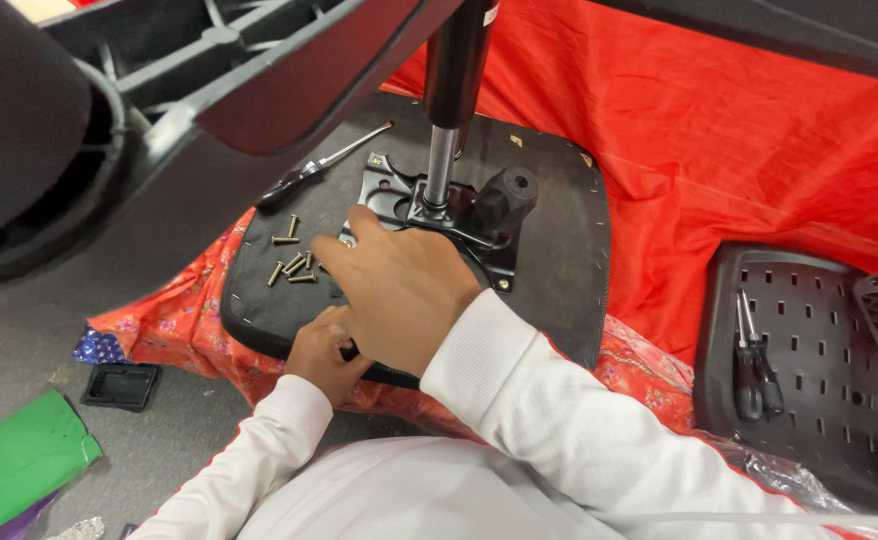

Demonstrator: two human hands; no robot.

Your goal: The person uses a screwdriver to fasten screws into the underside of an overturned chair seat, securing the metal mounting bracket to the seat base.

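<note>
I see an upturned office chair seat [549, 235], dark fabric underside up. A black metal mounting plate [479, 235] lies flat at the seat's middle, with a chrome gas cylinder [441, 165] upright in it. Loose brass bolts [292, 260] are scattered on the seat, left of the plate. A black-handled screwdriver [311, 172] lies beyond the bolts.

We find one label: a small white sticker [490, 14] with red print at the top edge of the view, fixed to the black column that rises from the upturned seat. At the lower left, on the grey floor, we note a flat green package [17, 462] lying tilted, with a scrap of purple and silvery wrapping [69, 527] just below it. At the lower right, crumpled clear plastic bagging [789, 478] lies against the black perforated panel; no signs or screens are in view.
</note>
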